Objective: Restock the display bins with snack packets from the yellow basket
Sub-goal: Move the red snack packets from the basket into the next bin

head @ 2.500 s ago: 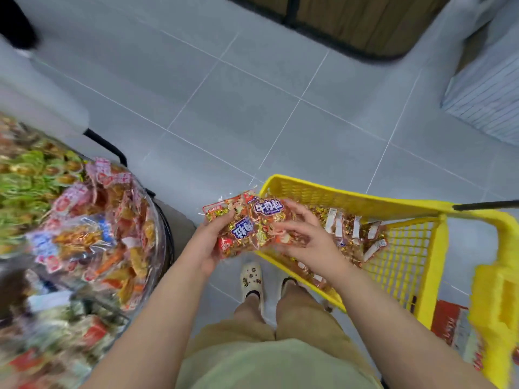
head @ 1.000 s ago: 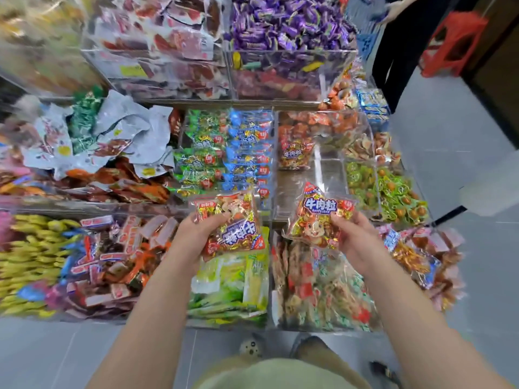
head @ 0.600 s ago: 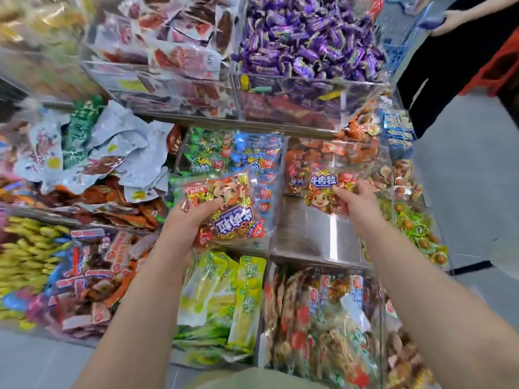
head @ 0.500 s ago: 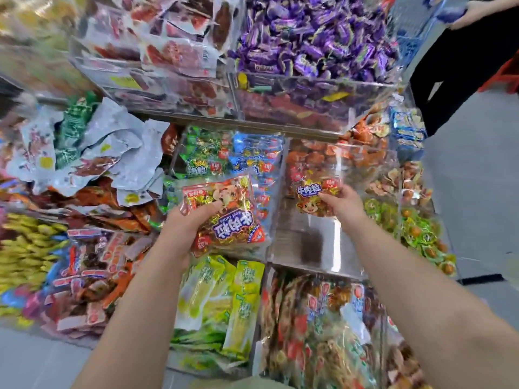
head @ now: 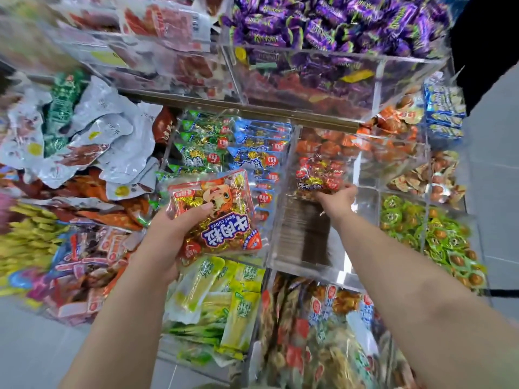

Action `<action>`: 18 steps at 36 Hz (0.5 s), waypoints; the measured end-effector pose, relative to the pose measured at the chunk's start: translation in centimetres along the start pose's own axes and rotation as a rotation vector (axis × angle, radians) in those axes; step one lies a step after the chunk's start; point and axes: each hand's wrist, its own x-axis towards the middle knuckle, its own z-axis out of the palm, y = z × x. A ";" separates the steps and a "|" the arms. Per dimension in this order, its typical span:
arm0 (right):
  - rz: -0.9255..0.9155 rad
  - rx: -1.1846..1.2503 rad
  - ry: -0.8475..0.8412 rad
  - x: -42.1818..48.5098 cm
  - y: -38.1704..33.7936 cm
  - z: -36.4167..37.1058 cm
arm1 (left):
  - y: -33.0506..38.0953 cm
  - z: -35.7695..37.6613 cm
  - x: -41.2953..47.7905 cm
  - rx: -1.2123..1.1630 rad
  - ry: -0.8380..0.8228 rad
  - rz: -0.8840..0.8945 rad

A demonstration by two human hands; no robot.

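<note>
Centre bin: floor mostly bare, open on top, clear walls either side. Far end taken by right hand and its packet, with the purple-candy bin overhanging there. Neighbouring bins are packed full.

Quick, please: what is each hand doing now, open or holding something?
Left hand: grips a beef cubes packet.
Right hand: holds a second beef cubes packet inside the clear bin.

Grey tiled floor on the right — a dark-clothed person at the top corner
</note>
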 end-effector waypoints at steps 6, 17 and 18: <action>0.094 0.004 0.028 -1.1 -0.1 -1.4 | 0.5 0.0 -0.5 0.026 -0.039 -0.004; -0.061 0.398 -0.304 -19.1 -4.4 -3.7 | 0.6 -0.1 0.1 0.088 -0.194 0.001; -0.065 0.384 -0.418 -20.9 -4.6 -3.4 | 0.6 0.0 0.2 0.076 -0.191 0.004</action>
